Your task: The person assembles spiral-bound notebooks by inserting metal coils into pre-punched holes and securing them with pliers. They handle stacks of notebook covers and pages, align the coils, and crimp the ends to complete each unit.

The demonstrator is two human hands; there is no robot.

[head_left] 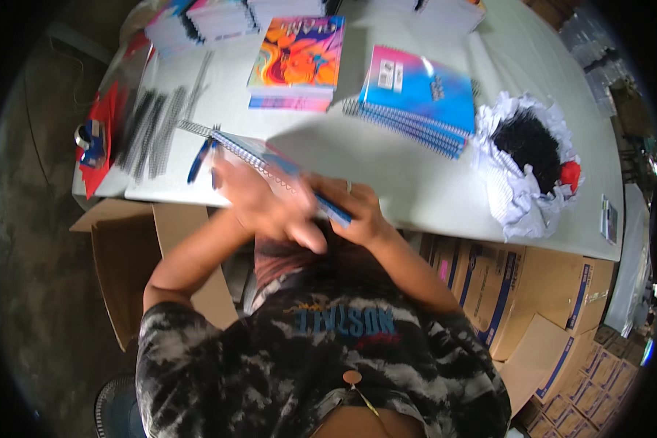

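A notebook (281, 160) with a colourful cover is held at a tilt over the table's near edge. Along its edge runs a metal spiral coil (233, 148), whose loose end sticks out past the far left corner. My right hand (358, 212) grips the notebook's right side, fingers wrapped round it. Blurred by motion, my left hand (263, 193) spreads across the coil side, its digits apart; part of the notebook is hidden behind it. Blue-handled pliers (197, 162) lie on the table just left of the left hand.
Loose spiral coils (153, 128) lie at the left, beside a tape dispenser (91, 146) on red sheets. Farther back are a stack of orange-covered books (296, 58) and blue spiral notebooks (420, 95). Crumpled white wrapping (518, 204) holds a black tangle. Cardboard boxes (482, 285) stand below.
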